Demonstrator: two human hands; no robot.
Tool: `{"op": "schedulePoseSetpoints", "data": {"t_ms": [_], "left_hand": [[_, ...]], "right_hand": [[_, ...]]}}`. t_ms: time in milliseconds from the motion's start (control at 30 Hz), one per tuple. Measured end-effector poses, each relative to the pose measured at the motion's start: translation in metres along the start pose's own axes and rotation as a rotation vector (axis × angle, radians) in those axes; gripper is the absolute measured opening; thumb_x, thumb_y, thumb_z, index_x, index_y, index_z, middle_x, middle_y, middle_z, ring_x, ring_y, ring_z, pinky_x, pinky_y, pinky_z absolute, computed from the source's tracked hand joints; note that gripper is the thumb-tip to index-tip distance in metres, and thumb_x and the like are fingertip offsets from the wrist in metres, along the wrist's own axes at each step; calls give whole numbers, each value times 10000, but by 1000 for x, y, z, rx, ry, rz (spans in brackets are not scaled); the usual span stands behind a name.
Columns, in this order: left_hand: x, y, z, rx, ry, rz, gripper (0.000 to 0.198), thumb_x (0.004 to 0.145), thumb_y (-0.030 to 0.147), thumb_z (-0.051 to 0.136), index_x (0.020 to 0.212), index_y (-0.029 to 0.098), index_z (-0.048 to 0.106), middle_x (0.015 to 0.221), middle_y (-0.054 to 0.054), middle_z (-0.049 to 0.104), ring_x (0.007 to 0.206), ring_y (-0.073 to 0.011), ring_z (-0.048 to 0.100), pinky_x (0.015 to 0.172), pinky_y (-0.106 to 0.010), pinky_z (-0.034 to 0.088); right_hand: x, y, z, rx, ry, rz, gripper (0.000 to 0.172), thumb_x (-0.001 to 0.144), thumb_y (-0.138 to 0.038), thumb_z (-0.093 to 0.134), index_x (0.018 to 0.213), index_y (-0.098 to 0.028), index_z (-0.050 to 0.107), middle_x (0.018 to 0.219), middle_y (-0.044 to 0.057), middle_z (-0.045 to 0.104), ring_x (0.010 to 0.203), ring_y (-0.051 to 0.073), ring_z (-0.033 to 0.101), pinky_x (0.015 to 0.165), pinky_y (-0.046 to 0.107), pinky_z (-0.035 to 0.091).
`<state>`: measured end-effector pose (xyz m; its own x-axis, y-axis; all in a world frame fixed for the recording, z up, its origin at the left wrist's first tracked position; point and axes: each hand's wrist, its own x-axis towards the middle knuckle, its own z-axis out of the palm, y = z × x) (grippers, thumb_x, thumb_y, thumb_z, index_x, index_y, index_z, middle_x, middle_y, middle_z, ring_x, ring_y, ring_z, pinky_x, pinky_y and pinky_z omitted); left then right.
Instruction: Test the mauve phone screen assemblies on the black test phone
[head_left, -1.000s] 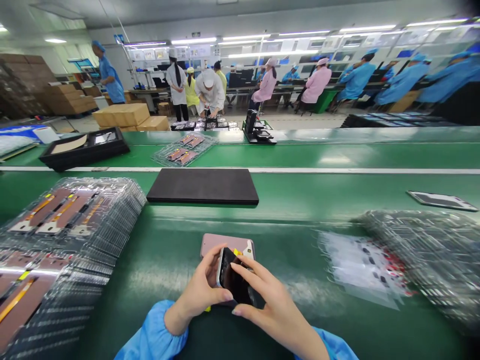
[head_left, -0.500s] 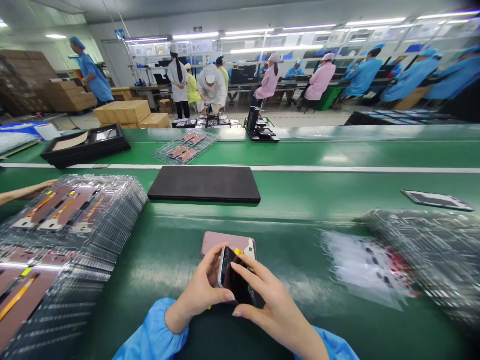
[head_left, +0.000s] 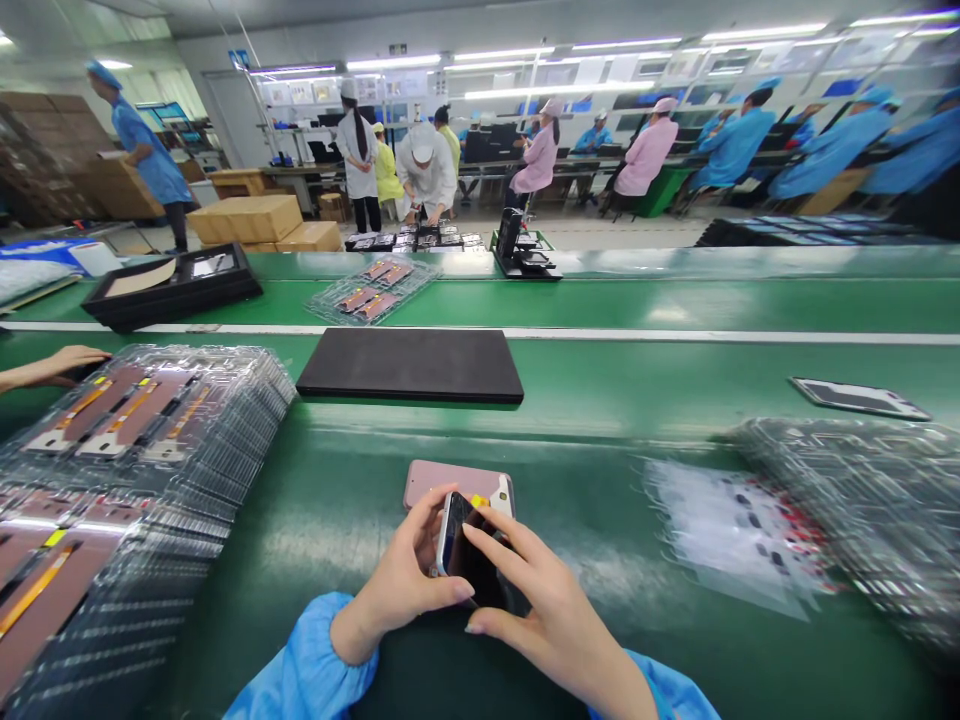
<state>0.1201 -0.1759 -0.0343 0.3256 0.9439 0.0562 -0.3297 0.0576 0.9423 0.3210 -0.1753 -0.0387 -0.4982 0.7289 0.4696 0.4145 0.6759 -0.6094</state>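
Between my two hands is a dark, glossy phone (head_left: 480, 570) with a silver edge, tilted above the green bench. My left hand (head_left: 409, 570) wraps its left side, thumb on the lower front. The fingers of my right hand (head_left: 536, 585) rest on its face and right side, the thumb at the lower edge. Just beyond lies a pink phone screen panel (head_left: 442, 482) with a white bracket and a yellow tab, partly covered by my fingers.
A black flat slab (head_left: 409, 365) lies ahead. Stacked clear trays (head_left: 247, 400) with pink panels stand left, near another person's hand (head_left: 64, 365). Plastic film strips (head_left: 720, 530) and more clear trays (head_left: 862, 500) are right. A loose panel (head_left: 859, 398) lies beyond them.
My hands and the phone keep almost the same pose. At the far left, the other person's hand shows a little differently by the trays, and a person in blue has moved left in the background.
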Motion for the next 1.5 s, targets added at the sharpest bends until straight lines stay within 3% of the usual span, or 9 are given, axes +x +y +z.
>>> {"op": "schedulePoseSetpoints", "data": {"t_ms": [967,1267,1500], "left_hand": [[-2,3,1,139,7,6,752,725,310,791,1377,273,418,1355,-123,573,1246,-322,551,1021,-398,469],[-2,5,-3,119,-42,50,815,678,309,840,1388,309,441,1425,-93,522,1321,-326,475,1105,-434,390],[-2,7,-2,120,-68,69,766,721,297,816,1392,352,449,1423,-56,532,1326,-276,477,1114,-380,380]], "right_hand": [[-2,-3,0,-36,-46,-32,626,948,-541,575,1478,-264,388,1469,151,380,1316,349,400,1001,522,475],[-2,-9,-3,-114,-21,-102,550,1000,-398,540,1476,-183,366,1461,206,334,1329,367,346,998,574,450],[-2,-10,-3,-125,-26,-115,548,1000,-391,535,1461,-147,369,1456,217,324,1334,375,328,1004,587,442]]}}
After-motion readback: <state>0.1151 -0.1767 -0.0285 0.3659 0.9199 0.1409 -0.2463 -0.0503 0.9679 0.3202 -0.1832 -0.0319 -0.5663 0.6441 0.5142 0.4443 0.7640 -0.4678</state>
